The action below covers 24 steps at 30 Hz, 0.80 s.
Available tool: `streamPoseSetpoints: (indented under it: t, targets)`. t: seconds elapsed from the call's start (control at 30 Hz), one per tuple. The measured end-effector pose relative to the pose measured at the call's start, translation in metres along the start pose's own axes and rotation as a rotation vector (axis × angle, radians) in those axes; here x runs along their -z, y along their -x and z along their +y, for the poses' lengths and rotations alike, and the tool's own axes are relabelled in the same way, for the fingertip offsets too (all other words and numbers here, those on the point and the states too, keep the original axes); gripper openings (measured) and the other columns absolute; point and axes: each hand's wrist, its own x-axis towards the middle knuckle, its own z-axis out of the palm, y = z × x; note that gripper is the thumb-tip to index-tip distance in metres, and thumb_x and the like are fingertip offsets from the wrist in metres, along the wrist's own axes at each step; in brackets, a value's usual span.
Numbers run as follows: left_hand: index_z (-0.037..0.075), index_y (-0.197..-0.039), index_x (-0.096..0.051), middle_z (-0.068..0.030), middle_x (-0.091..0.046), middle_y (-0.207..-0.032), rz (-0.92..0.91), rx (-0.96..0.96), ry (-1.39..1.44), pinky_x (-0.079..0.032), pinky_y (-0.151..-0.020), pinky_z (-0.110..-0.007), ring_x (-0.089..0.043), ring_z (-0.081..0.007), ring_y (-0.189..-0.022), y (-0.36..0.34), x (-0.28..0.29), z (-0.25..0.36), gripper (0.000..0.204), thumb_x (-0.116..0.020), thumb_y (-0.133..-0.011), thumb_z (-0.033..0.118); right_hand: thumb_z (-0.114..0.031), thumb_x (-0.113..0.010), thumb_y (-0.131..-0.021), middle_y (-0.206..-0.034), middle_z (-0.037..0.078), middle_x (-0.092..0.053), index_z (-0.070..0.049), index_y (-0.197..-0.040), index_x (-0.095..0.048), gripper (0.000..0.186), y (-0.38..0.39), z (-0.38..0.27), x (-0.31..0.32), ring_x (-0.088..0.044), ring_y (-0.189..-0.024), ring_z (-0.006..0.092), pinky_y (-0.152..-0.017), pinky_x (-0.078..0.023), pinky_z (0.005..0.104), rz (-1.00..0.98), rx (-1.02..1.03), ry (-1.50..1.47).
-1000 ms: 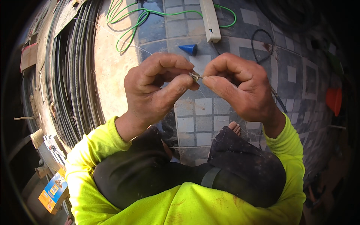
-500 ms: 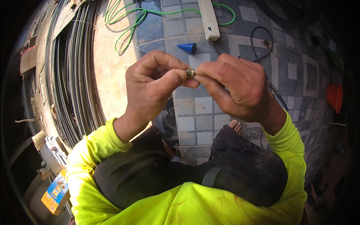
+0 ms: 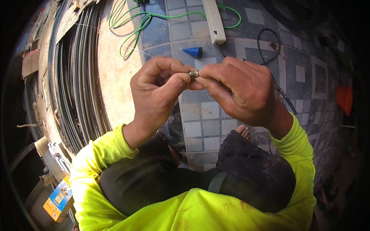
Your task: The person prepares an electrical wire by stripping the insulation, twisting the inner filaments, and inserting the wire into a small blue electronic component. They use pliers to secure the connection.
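Note:
My left hand [image 3: 152, 86] pinches a small metal piece [image 3: 194, 74] with screw-like ridges round its side, gripped between thumb and forefinger. From the other side my right hand [image 3: 246, 86] brings its thumb and forefinger together at the right end of that piece. Whatever lies between those right fingertips is hidden. Both hands are held up over the floor, in front of my bent knees. Just beyond them a blue cone [image 3: 192, 52] lies on its side on the tiles. A thin pale wire [image 3: 133, 49] runs from the upper left toward my left hand.
A white power strip [image 3: 214, 25] with a green cord [image 3: 177, 16] lies at the far side. Long dark ribbed rods [image 3: 79, 77] are bundled on the left. A black cable [image 3: 279, 48] loops at the right, before an orange container [image 3: 344, 100]. A printed box [image 3: 58, 199] sits lower left.
Both hands keep their grip at the metal piece. My left hand has shifted very slightly, and the right fingertips now sit close against the piece's end.

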Motion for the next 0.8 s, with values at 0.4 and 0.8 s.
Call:
streamPoseSetpoints:
  t: [0.4,0.8]
  targets:
    - [-0.006,-0.099,-0.059,-0.0145,-0.068,-0.1,0.038,0.013,-0.121,-0.061,-0.08,-0.03,-0.072,-0.0191,-0.085,-0.003,-0.007,0.002,0.01,-0.053,-0.092,-0.009,-0.005,-0.08,-0.078,-0.073,0.007,-0.063,-0.003,-0.092,-0.066,0.019,-0.002,-0.002,0.007,-0.064,-0.058,0.0208,-0.05,-0.049,0.0312,-0.075,0.015,0.07]
    - [-0.001,-0.095,-0.055,-0.0103,-0.062,-0.097,-0.013,0.106,0.003,-0.061,-0.079,-0.032,-0.067,-0.0152,-0.079,-0.006,-0.001,-0.007,0.01,-0.046,-0.093,-0.006,-0.004,-0.074,-0.081,-0.07,0.009,-0.061,-0.002,-0.099,-0.069,0.019,-0.002,-0.007,0.023,-0.062,-0.055,0.0241,-0.05,-0.05,0.0346,-0.271,-0.096,0.084]
